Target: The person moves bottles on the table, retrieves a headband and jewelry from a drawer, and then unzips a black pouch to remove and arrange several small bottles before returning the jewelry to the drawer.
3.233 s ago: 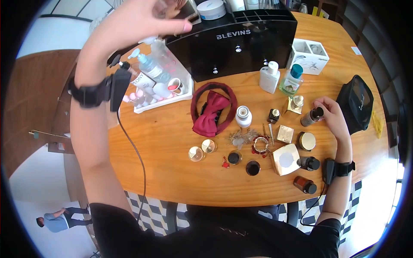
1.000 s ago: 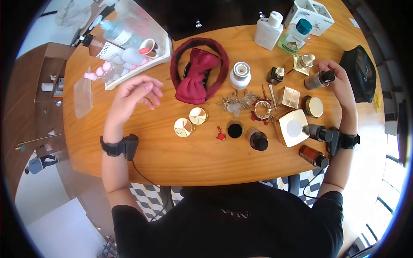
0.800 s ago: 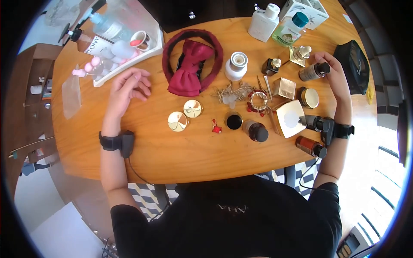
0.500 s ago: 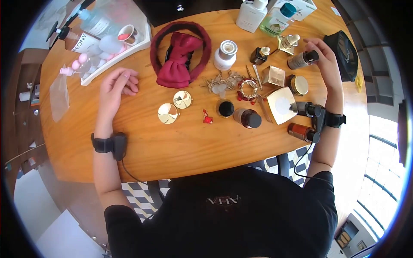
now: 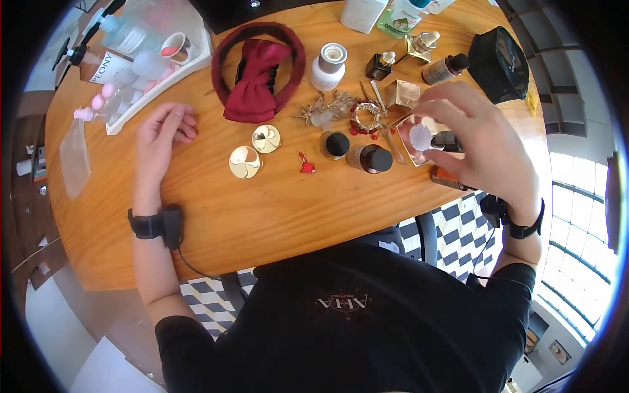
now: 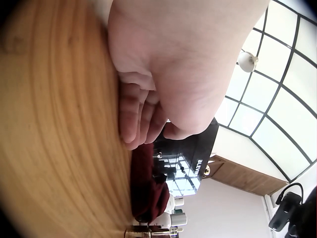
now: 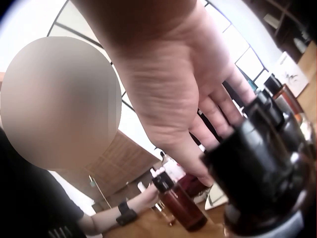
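My left hand (image 5: 160, 134) rests on the wooden table beside the white tray (image 5: 160, 92), its fingers loosely curled around nothing; the left wrist view shows the same hand (image 6: 163, 74) lying against the tabletop. My right hand (image 5: 481, 137) hovers above a square gold-edged box (image 5: 420, 137) with a pale round centre, thumb and fingers spread over it. In the right wrist view this hand (image 7: 168, 94) holds nothing. Under it are a black-capped bottle (image 5: 448, 141) and a partly hidden red-brown bottle (image 5: 447, 177). Farther back is a dark bottle (image 5: 445, 69) beside the black pouch (image 5: 499, 64).
A burgundy headband (image 5: 298, 49) encircles a bow clip (image 5: 257, 85). Two gold-lidded jars (image 5: 245, 162), several small bottles, dried sprigs (image 5: 327, 108) and a beaded bracelet (image 5: 365, 116) lie mid-table. Pump bottles fill the tray. The black drawer box (image 6: 190, 153) stands at the back.
My right hand has let go of the dark bottle by the pouch and come nearer me, over the gold-edged box. Earlier, my left hand came down from the drawer box onto the table.
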`<state>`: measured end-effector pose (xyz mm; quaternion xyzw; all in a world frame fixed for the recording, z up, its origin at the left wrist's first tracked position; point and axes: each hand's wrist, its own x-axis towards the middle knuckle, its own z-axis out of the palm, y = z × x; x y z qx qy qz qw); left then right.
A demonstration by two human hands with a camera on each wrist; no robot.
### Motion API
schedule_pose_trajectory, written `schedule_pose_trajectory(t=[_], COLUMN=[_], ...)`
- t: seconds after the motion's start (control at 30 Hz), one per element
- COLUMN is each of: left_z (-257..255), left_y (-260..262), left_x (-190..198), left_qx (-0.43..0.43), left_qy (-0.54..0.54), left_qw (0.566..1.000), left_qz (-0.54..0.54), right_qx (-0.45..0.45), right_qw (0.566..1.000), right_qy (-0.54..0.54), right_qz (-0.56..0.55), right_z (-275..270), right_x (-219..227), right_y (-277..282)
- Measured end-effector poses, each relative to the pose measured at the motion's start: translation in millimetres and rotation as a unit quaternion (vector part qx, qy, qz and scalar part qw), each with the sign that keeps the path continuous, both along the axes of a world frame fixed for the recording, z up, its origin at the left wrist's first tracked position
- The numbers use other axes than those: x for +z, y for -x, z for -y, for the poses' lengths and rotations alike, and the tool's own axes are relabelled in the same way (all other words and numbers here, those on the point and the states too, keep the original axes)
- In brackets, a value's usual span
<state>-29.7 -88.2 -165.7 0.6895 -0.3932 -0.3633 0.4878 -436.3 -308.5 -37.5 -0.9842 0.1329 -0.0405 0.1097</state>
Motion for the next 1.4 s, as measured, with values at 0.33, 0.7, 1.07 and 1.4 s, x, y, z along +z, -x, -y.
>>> schedule_pose_trajectory(t=[0.33, 0.7, 1.07, 1.4], left_z=[1, 2, -2, -3], left_y=[-3, 1, 11, 6], left_x=[-3, -3, 3, 5], left_qx=[-0.018, -0.011, 0.003, -0.029], left_qy=[0.012, 0.011, 0.037, 0.043], left_qw=[1.000, 1.000, 0.998, 0.994], left_qz=[-0.014, -0.027, -0.048, -0.092], right_qx=[0.034, 0.070, 0.019, 0.073], right_qw=[0.990, 0.969, 0.984, 0.970], right_qy=[0.052, 0.172, 0.065, 0.194], right_qz=[-0.130, -0.164, -0.165, 0.128], right_z=[-16, -24, -19, 37], right_x=[-7, -22, 42, 145], right_y=[-17, -24, -30, -123])
